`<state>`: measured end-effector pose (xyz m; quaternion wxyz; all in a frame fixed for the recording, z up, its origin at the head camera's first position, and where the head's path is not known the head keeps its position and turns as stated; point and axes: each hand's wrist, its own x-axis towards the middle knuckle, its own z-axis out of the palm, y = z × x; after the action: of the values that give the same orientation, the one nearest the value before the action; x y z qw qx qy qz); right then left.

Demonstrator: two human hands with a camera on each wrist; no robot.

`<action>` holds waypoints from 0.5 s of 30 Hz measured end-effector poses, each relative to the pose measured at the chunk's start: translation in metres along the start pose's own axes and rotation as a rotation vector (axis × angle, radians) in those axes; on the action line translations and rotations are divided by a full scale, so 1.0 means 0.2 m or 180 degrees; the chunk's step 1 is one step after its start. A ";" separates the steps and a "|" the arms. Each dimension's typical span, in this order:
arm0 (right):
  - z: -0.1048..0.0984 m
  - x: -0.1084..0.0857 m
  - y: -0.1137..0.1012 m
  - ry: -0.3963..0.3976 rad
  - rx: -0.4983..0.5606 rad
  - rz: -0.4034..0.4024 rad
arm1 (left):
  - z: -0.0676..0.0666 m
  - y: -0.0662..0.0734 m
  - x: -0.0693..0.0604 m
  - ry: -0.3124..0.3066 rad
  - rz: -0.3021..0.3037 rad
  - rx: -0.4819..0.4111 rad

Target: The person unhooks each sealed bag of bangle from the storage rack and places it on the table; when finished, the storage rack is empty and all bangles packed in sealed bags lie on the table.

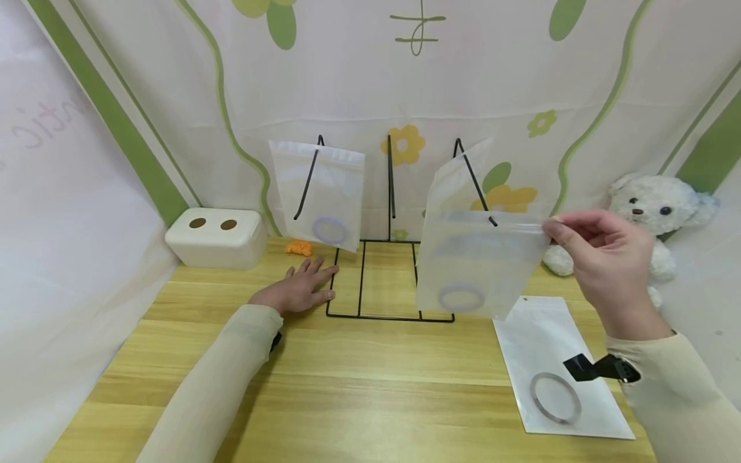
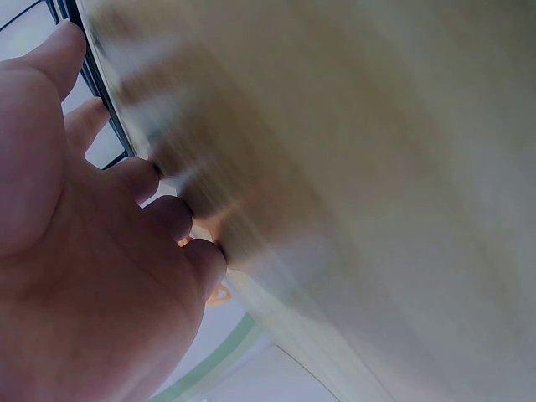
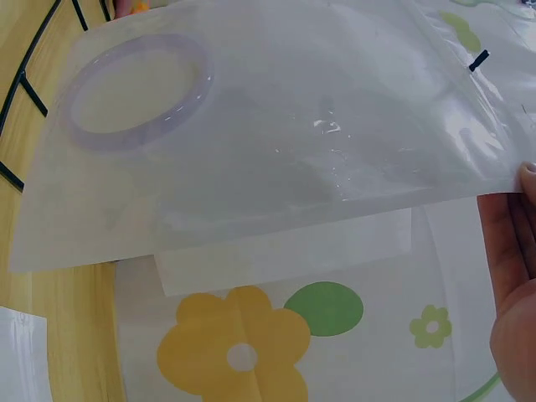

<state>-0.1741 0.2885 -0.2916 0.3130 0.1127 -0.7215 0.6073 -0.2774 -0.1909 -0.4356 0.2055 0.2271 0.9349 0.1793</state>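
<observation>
My right hand (image 1: 616, 270) pinches the top right corner of a translucent zip bag (image 1: 486, 257) with a pale purple bangle (image 1: 461, 298) in it. The tip of the rack's right prong (image 1: 492, 220) pokes out through the bag's top. Farther back on that prong hangs another bag (image 1: 460, 177). My left hand (image 1: 298, 289) rests palm down on the table, fingers spread, touching the left side of the black wire rack (image 1: 390, 317). A similar bag (image 1: 312, 183) with a bangle hangs from the left prong; the middle prong (image 1: 391, 180) carries nothing.
A white bag (image 1: 538, 341) with a greyish bangle (image 1: 556, 399) lies on the table (image 1: 347, 386) at right. Behind my right hand sits a white plush bear (image 1: 660, 202). A white box (image 1: 217, 241) with two round holes and a small orange object (image 1: 299, 247) stand at back left.
</observation>
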 end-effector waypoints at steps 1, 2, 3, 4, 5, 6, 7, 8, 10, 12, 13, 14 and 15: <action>0.00 0.00 0.00 -0.0004 0.0049 -0.0013 | 0.00 0.00 0.00 -0.0005 -0.0008 -0.0004; 0.00 -0.01 0.00 -0.0002 0.0108 -0.0020 | 0.00 0.00 0.00 -0.0008 -0.0011 -0.0008; -0.01 -0.01 0.00 0.0002 0.0156 -0.0023 | 0.00 0.00 0.00 -0.0004 -0.0020 -0.0009; -0.01 -0.02 0.00 -0.0002 0.0223 -0.0036 | -0.01 0.00 0.00 -0.0012 -0.0004 0.0010; -0.01 -0.02 0.00 0.0009 0.0276 -0.0032 | -0.01 0.00 0.00 -0.0009 -0.0002 0.0013; -0.01 -0.03 -0.01 0.0015 0.0338 -0.0033 | -0.02 0.02 -0.01 -0.0008 0.0012 0.0034; -0.01 -0.03 -0.01 0.0021 0.0340 -0.0028 | -0.02 0.03 -0.02 0.0000 0.0035 0.0049; -0.01 -0.04 -0.01 0.0025 0.0334 -0.0034 | -0.02 0.03 -0.02 0.0003 0.0037 0.0059; -0.01 -0.04 -0.02 0.0026 0.0328 -0.0060 | -0.02 0.03 -0.02 0.0008 0.0041 0.0068; -0.01 -0.05 -0.02 0.0018 0.0403 -0.0091 | -0.02 0.03 -0.03 0.0007 0.0039 0.0069; -0.01 -0.05 -0.02 0.0015 0.0440 -0.0097 | -0.02 0.03 -0.03 0.0005 0.0040 0.0067; -0.01 -0.05 -0.03 0.0013 0.0502 -0.0101 | -0.02 0.03 -0.03 0.0003 0.0033 0.0061; -0.01 -0.05 -0.03 0.0008 0.0568 -0.0108 | -0.02 0.03 -0.03 0.0004 0.0037 0.0053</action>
<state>-0.1620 0.2869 -0.2936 0.3128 0.1516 -0.6621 0.6639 -0.2722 -0.1896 -0.4270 0.2020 0.2341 0.9351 0.1729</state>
